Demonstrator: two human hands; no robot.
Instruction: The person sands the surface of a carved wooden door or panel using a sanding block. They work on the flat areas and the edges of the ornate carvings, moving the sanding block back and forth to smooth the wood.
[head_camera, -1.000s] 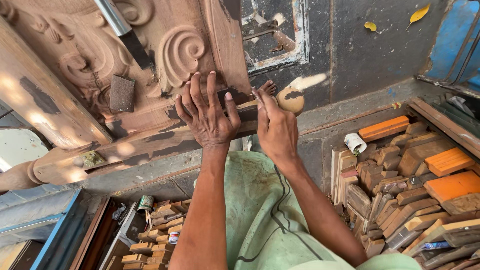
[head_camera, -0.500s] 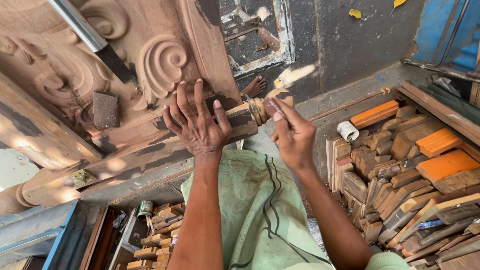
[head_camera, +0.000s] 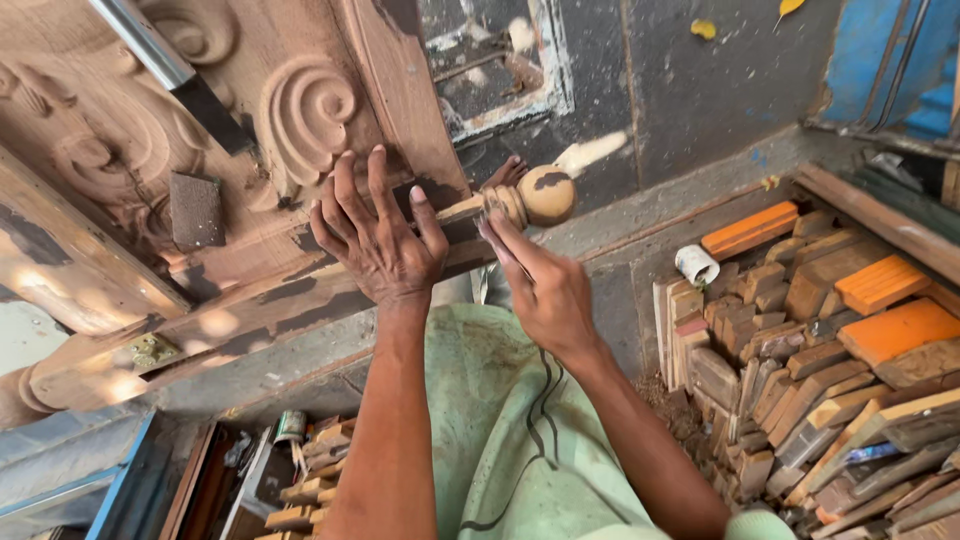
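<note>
While the left hand (head_camera: 378, 238) is laid flat with fingers spread on the long reddish-brown carved wooden beam (head_camera: 250, 310), the right hand (head_camera: 545, 285) is closed around a slim tool whose tip is set against the ringed neck of the beam's rounded, pale turned wooden knob (head_camera: 545, 194) (the tool itself is mostly hidden by the fingers, so its kind cannot be told). Fine shaping or cleaning of the grooves at the knob appears to be the step in hand. A steady brace from the spread hand and light, controlled strokes would be called for next, since the neck looks thin. Behind the beam, a large scroll-carved wooden panel (head_camera: 300, 110) is leaned, with a small dark sanding block (head_camera: 196, 210) resting on it. Stacked offcuts of orange and brown wood (head_camera: 850, 340) are piled to the right.
</note>
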